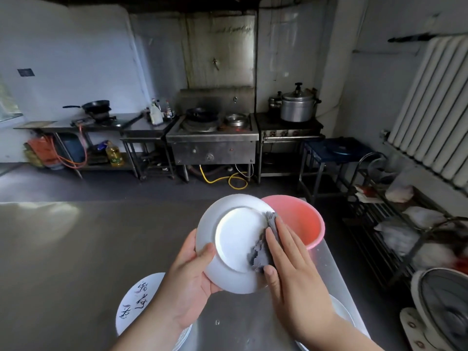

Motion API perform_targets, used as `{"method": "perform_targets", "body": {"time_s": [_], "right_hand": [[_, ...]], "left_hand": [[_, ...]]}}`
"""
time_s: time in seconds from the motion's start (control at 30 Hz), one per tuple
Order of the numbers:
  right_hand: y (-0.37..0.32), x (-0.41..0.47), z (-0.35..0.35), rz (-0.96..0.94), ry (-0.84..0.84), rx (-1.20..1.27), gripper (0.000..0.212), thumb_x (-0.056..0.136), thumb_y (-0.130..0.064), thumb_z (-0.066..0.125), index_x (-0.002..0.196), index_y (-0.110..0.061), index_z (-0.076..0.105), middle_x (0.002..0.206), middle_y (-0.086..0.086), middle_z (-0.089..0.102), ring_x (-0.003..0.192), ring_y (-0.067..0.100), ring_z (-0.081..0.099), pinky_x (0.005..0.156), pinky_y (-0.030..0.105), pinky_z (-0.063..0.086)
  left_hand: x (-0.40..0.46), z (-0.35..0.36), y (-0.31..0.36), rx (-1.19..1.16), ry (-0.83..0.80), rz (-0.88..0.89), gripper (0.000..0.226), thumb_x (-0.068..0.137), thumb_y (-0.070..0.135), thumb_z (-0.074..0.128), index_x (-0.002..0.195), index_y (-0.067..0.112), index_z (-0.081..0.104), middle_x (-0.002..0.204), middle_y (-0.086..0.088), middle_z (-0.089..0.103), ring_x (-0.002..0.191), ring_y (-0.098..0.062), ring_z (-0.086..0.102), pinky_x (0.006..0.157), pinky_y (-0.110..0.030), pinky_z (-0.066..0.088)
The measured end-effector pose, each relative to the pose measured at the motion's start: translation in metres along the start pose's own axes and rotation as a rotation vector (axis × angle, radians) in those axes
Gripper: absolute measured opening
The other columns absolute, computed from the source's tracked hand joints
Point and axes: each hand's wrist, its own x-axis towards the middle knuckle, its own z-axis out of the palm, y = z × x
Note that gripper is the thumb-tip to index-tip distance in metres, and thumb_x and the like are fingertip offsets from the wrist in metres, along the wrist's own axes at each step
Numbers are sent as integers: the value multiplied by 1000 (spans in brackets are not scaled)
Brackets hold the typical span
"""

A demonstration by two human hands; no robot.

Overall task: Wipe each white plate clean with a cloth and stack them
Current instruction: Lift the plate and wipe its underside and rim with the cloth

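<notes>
A white plate [235,239] is held tilted above the steel table, its underside toward me. My left hand [190,282] grips its lower left rim, thumb on the base ring. My right hand [291,269] presses a grey cloth [263,252] flat against the plate's right side, thumb under the rim. Lower left, a stack of white plates [136,302] with black brush writing lies on the table, partly behind my left forearm. Another white plate [342,310] shows under my right forearm.
A pink plastic basin [304,221] stands just behind the plate near the steel table's [76,249] right edge. A wire rack [395,224] with bags and a fan [443,307] stand to the right. Stoves and pots line the far wall.
</notes>
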Motion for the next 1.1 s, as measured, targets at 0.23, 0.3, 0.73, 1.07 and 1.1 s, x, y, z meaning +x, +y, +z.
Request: {"method": "perform_targets", "body": {"time_s": [0.23, 0.3, 0.73, 1.07, 1.1], "right_hand": [[15, 44, -47, -53, -111, 222, 58, 103, -9, 47, 160, -15, 40, 171, -7, 30, 157, 11, 27, 127, 30, 24], [12, 49, -50, -54, -97, 188, 59, 102, -10, 49, 160, -16, 41, 171, -8, 29, 156, 9, 28, 126, 28, 25], [8, 50, -36, 76, 42, 260, 49, 109, -31, 48, 157, -27, 48, 168, -18, 33, 152, 2, 32, 123, 26, 29], [10, 34, -26, 224, 222, 567, 54, 88, -5, 61, 138, -24, 68, 147, -15, 59, 143, 9, 48, 112, 13, 37], [15, 44, -36, 177, 138, 573, 54, 87, -4, 61, 136, -23, 70, 145, -16, 60, 141, 7, 49, 111, 12, 37]], "left_hand": [[-2, -5, 16, 140, -153, -96, 51, 92, 24, 67, 143, 25, 59, 142, -16, 64, 117, -33, 67, 75, -47, 61], [-2, -5, 16, 115, -154, -62, 52, 92, 24, 69, 142, 25, 59, 143, -17, 63, 118, -33, 67, 75, -48, 61], [1, 5, 2, -35, -81, 9, 48, 96, 23, 62, 143, 29, 58, 149, -12, 60, 128, -33, 65, 85, -57, 58], [9, 12, 7, 0, -97, -104, 56, 95, 42, 57, 149, 27, 52, 149, -13, 60, 129, -36, 63, 87, -62, 58], [11, 8, 14, 41, -94, -133, 55, 94, 44, 57, 147, 28, 55, 146, -15, 62, 122, -37, 67, 83, -61, 57]]}}
